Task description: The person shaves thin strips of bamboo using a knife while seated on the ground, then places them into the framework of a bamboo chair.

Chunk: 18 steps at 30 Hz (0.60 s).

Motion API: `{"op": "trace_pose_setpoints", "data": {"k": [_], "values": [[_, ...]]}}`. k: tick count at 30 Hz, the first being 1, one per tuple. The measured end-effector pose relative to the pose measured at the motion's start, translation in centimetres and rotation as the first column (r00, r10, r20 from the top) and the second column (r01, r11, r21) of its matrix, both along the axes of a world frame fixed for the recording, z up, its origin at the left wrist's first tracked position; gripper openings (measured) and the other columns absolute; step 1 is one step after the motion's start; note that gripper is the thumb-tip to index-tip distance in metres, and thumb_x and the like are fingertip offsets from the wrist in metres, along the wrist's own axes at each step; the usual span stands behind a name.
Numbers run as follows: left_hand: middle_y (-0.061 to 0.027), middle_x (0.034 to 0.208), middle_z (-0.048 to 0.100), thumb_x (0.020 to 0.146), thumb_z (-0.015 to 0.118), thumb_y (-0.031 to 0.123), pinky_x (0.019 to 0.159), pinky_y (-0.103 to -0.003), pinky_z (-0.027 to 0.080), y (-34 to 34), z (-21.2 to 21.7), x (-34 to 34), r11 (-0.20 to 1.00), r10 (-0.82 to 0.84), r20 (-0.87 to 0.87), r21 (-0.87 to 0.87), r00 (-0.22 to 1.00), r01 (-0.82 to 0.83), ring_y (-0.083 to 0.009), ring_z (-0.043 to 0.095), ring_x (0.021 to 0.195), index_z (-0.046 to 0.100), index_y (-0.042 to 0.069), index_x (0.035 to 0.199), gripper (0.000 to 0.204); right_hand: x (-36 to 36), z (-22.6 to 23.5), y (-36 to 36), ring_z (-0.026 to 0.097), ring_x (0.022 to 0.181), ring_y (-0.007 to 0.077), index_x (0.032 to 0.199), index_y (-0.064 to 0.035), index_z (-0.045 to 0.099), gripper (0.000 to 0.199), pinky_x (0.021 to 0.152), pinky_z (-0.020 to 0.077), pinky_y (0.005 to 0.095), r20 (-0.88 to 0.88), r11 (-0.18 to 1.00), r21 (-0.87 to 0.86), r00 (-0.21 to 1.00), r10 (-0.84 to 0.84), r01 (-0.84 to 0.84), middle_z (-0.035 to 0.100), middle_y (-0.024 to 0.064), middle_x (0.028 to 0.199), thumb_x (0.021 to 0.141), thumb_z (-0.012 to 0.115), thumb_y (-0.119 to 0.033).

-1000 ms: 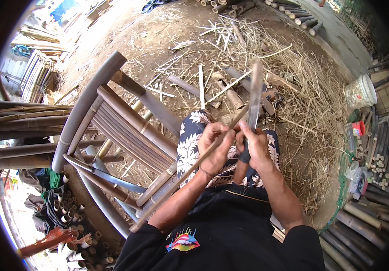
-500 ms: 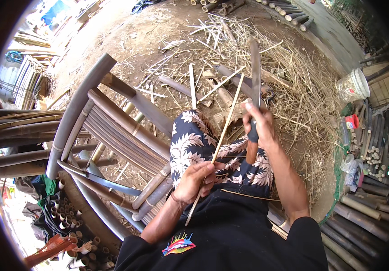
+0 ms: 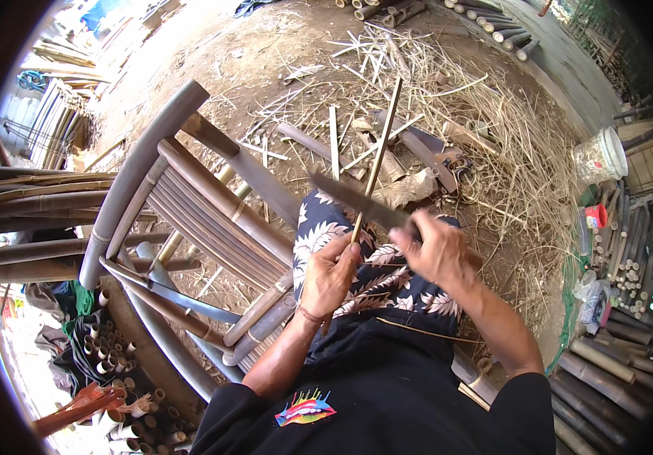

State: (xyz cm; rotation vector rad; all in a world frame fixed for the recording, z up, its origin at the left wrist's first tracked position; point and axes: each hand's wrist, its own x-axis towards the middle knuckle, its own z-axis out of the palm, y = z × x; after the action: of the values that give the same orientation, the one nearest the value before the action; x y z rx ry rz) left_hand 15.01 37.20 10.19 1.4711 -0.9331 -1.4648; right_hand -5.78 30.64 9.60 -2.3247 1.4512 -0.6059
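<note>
A thin bamboo strip (image 3: 378,163) slants up and away from my lap, its lower part gripped by my left hand (image 3: 328,277). My right hand (image 3: 440,250) is closed around the handle of a long-bladed knife (image 3: 361,202). The dark blade lies across the strip a little above my left thumb, pointing left; whether its edge bites into the strip I cannot tell. Most of the knife's handle is hidden by my fingers. Beneath both hands are my legs in dark leaf-patterned trousers (image 3: 326,227).
To my left stands a bamboo chair frame (image 3: 224,216), with a long blade (image 3: 182,303) lying across its lower part. A saw (image 3: 436,163), offcuts and shavings (image 3: 508,144) litter the ground ahead. At the right are a white bucket (image 3: 599,155) and stacked bamboo poles (image 3: 607,390).
The knife has swung from upright to lying leftward across the strip, and my right hand has turned with it. The strip now stands a bit steeper, its far end higher in view.
</note>
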Motion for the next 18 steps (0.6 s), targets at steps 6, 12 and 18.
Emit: {"op": "trace_pose_setpoints", "data": {"k": [6,12,18], "values": [[-0.0083,0.073,0.057,0.096,0.056,0.015,0.062,-0.03,0.044,0.4,0.2,-0.6,0.99,0.048,0.266,-0.137,0.963,-0.011,-0.0119,0.052,0.068,0.062,-0.003,0.115,0.027,0.9,-1.1,-0.2,0.06,0.053,0.0324,0.079,-0.0062,0.052,0.056,0.048,0.0477,0.0415,0.023,0.995,-0.1,1.0,0.019,-0.016,0.056,0.0114,0.06,0.09,0.051,-0.061],[-0.0056,0.073,0.058,0.096,0.056,0.012,0.063,-0.029,0.045,6.1,0.6,1.0,0.98,-0.167,0.287,-0.053,0.943,0.189,-0.0115,0.053,0.068,0.062,0.0,0.12,0.028,-6.8,-0.7,-8.9,0.027,0.04,0.0043,0.087,-0.0093,0.057,0.063,0.034,0.0221,0.0252,-0.141,0.805,0.206,0.831,-0.538,0.557,0.033,-0.0091,0.051,0.097,0.029,-0.065],[0.0035,0.07,0.052,0.101,0.05,0.023,0.042,-0.018,0.029,2.4,1.1,1.2,0.999,0.007,-0.197,0.049,0.98,0.003,-0.0016,0.039,0.049,0.049,0.005,0.138,0.041,-4.2,1.4,-4.7,0.041,0.045,0.0095,0.086,-0.0093,0.057,0.058,0.039,0.0334,0.0298,0.019,0.933,0.2,0.951,-0.31,0.3,0.042,-0.0036,0.054,0.097,0.034,-0.062]]}}
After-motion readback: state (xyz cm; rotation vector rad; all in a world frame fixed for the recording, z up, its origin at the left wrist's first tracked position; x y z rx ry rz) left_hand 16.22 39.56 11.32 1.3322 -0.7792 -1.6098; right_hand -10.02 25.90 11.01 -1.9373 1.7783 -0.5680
